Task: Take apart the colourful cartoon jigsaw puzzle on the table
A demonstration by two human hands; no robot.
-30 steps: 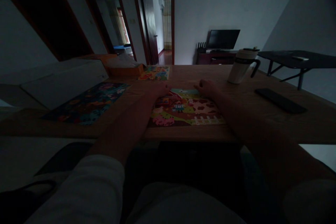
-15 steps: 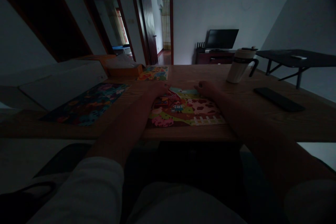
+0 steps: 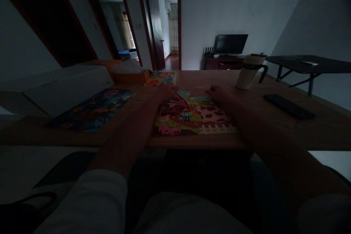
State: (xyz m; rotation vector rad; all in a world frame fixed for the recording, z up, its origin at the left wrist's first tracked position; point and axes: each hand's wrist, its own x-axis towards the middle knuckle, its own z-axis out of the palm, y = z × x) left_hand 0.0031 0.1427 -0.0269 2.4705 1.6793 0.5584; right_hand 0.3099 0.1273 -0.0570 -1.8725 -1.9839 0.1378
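Observation:
A colourful farm-scene jigsaw puzzle [image 3: 189, 115] lies flat on the table before me, with a red barn, a spotted cow and a white fence. Its top edge is uneven, with bare wood showing in the middle. My left hand [image 3: 168, 92] is at its upper left corner, fingers curled in. At the upper right edge is my right hand [image 3: 216, 92], also with bent fingers drawn together. Dim light and the hands themselves hide whether either holds a piece. My forearms cover parts of the puzzle's left and right sides.
A dark blue floral picture sheet [image 3: 94, 111] lies left, beside a white box [image 3: 68, 86]. Behind are an orange box [image 3: 131, 76] and another bright picture [image 3: 161, 78]. Right stand a handled tumbler [image 3: 246, 75] and a flat black object [image 3: 289, 106] on the wooden table [image 3: 197, 76].
My right hand has shifted slightly right, away from the left one. The left hand stays about where it was. The whole view has tilted up a little.

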